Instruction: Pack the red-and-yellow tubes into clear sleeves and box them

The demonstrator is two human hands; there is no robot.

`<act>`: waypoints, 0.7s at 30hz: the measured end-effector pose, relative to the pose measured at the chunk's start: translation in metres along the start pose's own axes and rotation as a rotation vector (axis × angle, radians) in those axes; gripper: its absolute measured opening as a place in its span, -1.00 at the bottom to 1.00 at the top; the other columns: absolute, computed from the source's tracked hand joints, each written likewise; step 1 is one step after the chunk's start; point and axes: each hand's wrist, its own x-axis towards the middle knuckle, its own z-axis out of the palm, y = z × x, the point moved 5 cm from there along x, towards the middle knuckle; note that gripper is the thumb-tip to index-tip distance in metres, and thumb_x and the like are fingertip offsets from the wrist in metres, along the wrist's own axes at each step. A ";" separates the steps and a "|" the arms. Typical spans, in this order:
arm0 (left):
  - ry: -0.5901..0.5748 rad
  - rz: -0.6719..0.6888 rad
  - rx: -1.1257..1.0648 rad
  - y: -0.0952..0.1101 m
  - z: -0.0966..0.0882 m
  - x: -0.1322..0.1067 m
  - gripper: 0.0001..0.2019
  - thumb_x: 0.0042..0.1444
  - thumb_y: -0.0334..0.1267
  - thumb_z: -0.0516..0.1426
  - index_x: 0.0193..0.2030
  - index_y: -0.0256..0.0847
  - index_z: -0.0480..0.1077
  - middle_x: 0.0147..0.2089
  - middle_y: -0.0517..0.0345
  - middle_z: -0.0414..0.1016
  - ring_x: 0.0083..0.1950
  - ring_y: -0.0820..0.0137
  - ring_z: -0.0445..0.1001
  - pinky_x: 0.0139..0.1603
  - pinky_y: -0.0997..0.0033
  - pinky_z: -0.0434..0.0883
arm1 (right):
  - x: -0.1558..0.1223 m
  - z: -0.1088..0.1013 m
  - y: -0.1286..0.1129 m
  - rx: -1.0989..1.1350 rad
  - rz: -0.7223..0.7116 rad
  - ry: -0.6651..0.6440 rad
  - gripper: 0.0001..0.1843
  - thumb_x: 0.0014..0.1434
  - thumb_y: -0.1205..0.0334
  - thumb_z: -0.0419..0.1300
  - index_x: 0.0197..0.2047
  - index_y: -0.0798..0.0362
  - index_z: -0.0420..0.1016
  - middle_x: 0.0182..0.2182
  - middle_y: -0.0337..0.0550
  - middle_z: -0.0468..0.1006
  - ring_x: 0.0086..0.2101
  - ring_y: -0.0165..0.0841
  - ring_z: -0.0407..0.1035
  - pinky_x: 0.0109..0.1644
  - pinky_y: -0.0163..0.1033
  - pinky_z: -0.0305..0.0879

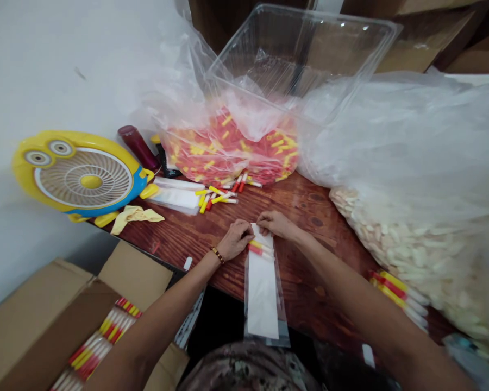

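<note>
A white card strip in a clear plastic sleeve (263, 304) lies lengthwise in front of me, its lower end hanging over the table's front edge. Across its upper part rest a few short pen-like sticks (261, 250), white with yellow or red ends. My left hand (235, 240), a beaded bracelet on its wrist, is closed at the strip's upper left edge, just above the sticks. My right hand (277, 224) bends over the strip's top end with its fingertips pinched together. What either hand pinches is too small or hidden to make out.
Loose sticks (215, 198) and more sleeves (175, 193) lie behind left, by a yellow fan (85, 176). Bags of red-yellow pieces (228, 146) and whitish pieces (411, 233) stand behind and right. Stacked sticks (401, 296) lie right; an open carton (44, 320) of packed sticks stands lower left.
</note>
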 end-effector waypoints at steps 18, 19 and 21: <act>-0.129 -0.045 0.037 -0.003 0.004 0.002 -0.97 0.14 -0.38 0.12 -0.32 -0.22 0.34 -0.08 0.09 0.44 0.11 0.30 0.30 0.12 0.25 0.14 | 0.062 0.016 -0.111 -0.867 -0.317 0.231 -0.73 0.27 0.17 0.03 -0.10 0.01 0.50 -0.10 -0.08 0.52 -0.18 -0.30 0.41 -0.25 -0.32 0.19; -0.129 -0.049 0.024 -0.003 0.003 0.002 -0.96 0.14 -0.39 0.13 -0.33 -0.22 0.35 -0.07 0.09 0.44 0.13 0.30 0.31 0.12 0.26 0.15 | 0.069 0.025 -0.120 -0.939 -0.345 0.206 -0.71 0.27 0.15 0.02 -0.04 0.00 0.49 -0.06 -0.05 0.49 -0.17 -0.27 0.42 -0.25 -0.30 0.20; -0.129 -0.044 0.010 -0.004 0.002 0.003 -0.95 0.12 -0.40 0.14 -0.34 -0.22 0.35 -0.10 0.09 0.45 0.12 0.30 0.32 0.12 0.28 0.16 | 0.081 0.043 -0.132 -1.067 -0.393 0.141 -0.66 0.27 0.15 0.02 0.05 -0.02 0.44 0.01 0.01 0.43 -0.19 -0.23 0.42 -0.24 -0.25 0.24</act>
